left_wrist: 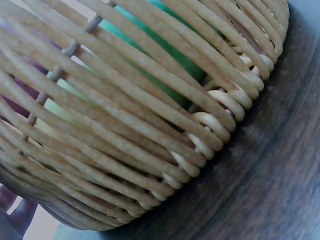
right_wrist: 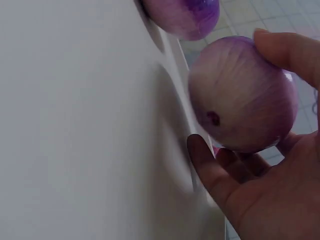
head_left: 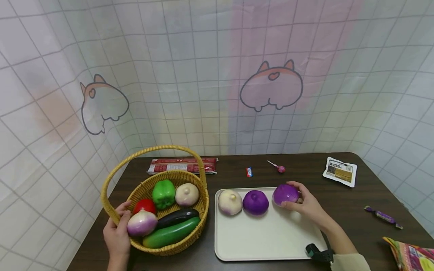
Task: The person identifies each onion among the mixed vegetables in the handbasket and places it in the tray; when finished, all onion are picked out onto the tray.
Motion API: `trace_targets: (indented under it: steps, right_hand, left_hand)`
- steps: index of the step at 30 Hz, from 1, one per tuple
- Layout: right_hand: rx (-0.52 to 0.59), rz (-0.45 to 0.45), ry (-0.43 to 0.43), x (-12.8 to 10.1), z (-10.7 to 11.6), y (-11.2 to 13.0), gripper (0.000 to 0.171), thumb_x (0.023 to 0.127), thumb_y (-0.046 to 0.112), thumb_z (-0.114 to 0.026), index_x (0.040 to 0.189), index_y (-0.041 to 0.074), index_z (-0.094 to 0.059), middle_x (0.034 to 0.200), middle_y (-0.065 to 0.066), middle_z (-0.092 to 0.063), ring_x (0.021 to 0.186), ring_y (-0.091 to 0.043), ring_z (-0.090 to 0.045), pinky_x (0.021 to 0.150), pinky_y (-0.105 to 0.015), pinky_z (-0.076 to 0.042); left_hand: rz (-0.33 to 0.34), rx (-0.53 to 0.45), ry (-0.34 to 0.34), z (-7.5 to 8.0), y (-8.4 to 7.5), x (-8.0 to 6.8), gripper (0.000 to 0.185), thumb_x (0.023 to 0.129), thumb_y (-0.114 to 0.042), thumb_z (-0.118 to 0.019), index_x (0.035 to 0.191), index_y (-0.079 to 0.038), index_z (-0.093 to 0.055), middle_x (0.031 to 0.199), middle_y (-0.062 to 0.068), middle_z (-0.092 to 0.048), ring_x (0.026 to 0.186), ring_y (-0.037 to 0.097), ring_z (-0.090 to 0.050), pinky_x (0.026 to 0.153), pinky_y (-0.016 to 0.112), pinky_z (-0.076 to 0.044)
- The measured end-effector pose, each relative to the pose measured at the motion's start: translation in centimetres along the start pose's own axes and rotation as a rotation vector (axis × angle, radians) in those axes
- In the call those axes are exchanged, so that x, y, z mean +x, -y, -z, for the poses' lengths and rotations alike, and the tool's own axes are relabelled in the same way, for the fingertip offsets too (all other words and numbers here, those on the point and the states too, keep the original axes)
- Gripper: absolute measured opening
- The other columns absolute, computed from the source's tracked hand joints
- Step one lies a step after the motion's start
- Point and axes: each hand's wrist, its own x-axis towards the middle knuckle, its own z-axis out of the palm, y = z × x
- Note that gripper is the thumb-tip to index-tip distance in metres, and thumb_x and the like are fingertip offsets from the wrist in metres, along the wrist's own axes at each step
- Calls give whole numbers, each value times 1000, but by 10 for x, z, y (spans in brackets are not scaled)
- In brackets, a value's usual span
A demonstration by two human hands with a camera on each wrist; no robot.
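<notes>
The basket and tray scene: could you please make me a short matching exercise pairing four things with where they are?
Things:
1. green pepper
2. lollipop
3. purple onion
4. red packet

Places:
A. on the table behind the basket
B. in the right hand, on the tray
C. inside the basket
D. on the table behind the tray

Pairs: 1-C, 2-D, 3-B, 4-A
</notes>
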Motion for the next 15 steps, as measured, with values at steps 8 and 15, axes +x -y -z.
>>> trace_targets:
  steps: [8,15]
  right_hand:
    - [-8,31,12,-5,-5,1,75,81,16,-80,143,8,-38,136,-23,-42,105,-35,-59,80,-31,-51]
    - [3,66,8,-4,-3,-3,75,79,12,-81,141,6,-40,134,-21,-45,108,-35,-56,80,-26,-51]
  left_hand:
    - [9,-4,4,-1,-2,0,17,93,0,-61,88,16,-57,107,1,-72,110,10,-59,90,13,-40]
    - [-5,-12,1,-1,-2,0,15,92,1,-61,86,15,-58,107,3,-72,109,11,-60,90,13,-40]
